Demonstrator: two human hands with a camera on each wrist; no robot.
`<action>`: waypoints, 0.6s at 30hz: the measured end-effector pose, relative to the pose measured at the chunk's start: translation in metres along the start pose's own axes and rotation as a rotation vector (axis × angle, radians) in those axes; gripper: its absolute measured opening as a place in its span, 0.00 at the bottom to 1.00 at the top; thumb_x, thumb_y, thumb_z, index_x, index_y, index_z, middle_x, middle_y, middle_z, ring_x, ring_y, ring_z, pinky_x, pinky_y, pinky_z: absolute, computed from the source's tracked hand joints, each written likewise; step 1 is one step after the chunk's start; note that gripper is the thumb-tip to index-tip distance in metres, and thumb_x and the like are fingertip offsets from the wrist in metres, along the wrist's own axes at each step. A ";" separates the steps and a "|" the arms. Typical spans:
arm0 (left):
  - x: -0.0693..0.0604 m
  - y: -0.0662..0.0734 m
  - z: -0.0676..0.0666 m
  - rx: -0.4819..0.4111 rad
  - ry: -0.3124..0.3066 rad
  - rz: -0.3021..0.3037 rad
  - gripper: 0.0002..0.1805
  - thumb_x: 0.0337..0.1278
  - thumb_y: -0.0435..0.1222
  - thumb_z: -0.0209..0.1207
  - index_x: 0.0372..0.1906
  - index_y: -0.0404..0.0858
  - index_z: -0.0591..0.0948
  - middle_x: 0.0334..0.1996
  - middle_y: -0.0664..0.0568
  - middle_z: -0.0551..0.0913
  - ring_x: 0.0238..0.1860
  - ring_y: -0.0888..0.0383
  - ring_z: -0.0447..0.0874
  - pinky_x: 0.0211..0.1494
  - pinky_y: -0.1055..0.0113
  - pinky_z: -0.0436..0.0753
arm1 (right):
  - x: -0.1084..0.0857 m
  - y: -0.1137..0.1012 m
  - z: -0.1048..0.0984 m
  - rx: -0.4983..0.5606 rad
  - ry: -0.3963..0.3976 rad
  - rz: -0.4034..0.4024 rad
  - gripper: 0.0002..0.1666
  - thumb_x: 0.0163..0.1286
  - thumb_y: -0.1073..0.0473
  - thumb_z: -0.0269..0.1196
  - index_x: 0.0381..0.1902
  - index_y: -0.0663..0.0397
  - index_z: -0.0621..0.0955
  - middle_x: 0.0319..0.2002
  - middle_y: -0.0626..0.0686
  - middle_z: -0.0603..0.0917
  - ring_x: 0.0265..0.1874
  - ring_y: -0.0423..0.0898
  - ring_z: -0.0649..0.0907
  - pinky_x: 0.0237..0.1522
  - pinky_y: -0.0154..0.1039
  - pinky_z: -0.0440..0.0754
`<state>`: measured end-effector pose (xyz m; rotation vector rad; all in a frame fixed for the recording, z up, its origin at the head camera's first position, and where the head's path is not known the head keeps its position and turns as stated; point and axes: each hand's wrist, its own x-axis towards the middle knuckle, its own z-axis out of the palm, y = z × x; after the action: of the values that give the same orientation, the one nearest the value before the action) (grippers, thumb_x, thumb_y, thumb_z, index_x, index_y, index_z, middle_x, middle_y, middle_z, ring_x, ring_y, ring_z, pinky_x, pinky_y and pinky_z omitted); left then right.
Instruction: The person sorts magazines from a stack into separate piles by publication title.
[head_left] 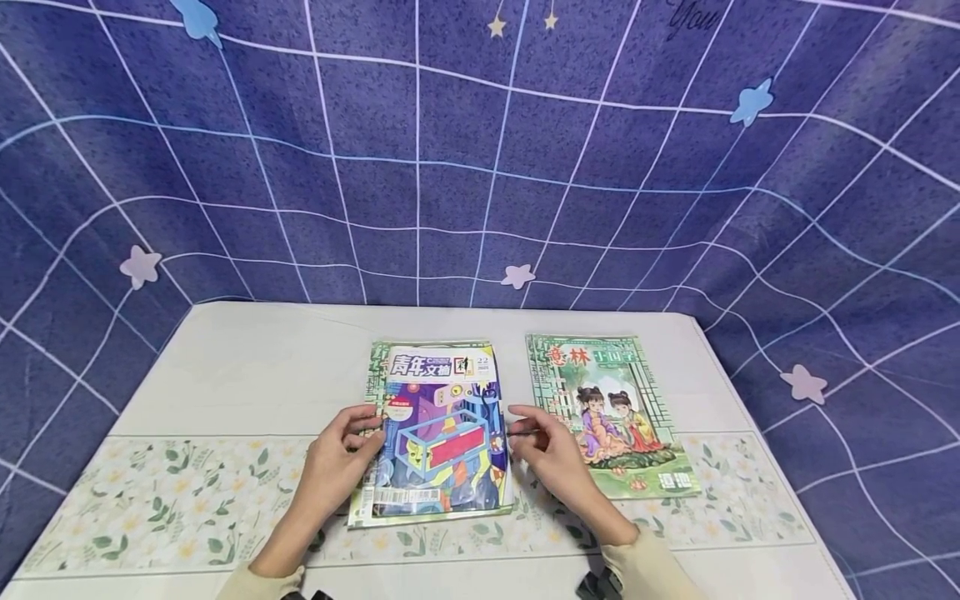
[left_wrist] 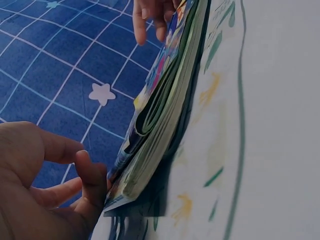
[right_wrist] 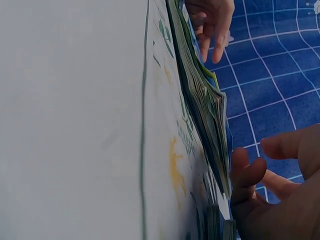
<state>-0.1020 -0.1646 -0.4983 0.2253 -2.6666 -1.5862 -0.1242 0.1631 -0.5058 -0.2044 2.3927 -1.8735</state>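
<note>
A magazine with a purple and blue cover (head_left: 442, 442) lies on top of a green-edged magazine (head_left: 377, 367) in the middle of the table, a little askew to it. At the pile's left edge is my left hand (head_left: 341, 450), fingers loosely bent; in the left wrist view its fingertips (left_wrist: 95, 175) are at the pile's corner. My right hand (head_left: 551, 450) is beside the right edge, its fingers loosely bent and holding nothing. Thick page edges (right_wrist: 200, 90) show in the right wrist view. Another green magazine (head_left: 615, 417), with two cartoon children on its cover, lies just right of my right hand.
The white table (head_left: 262, 367) has a floral band (head_left: 187, 500) across its front part. Behind and beside it hangs a blue cloth (head_left: 450, 192) with white grid lines and stars. Dark wrist devices (head_left: 600, 583) sit at the sleeves.
</note>
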 end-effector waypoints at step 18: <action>-0.003 0.004 -0.002 -0.051 -0.029 -0.039 0.25 0.79 0.36 0.66 0.74 0.36 0.79 0.63 0.39 0.89 0.50 0.53 0.90 0.46 0.72 0.84 | -0.002 -0.004 0.006 -0.050 -0.050 0.030 0.31 0.73 0.74 0.70 0.72 0.63 0.81 0.52 0.64 0.88 0.32 0.43 0.82 0.30 0.30 0.79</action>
<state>-0.0990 -0.1638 -0.4939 0.2556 -2.6553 -1.6791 -0.1207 0.1570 -0.5036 -0.2157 2.3982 -1.7755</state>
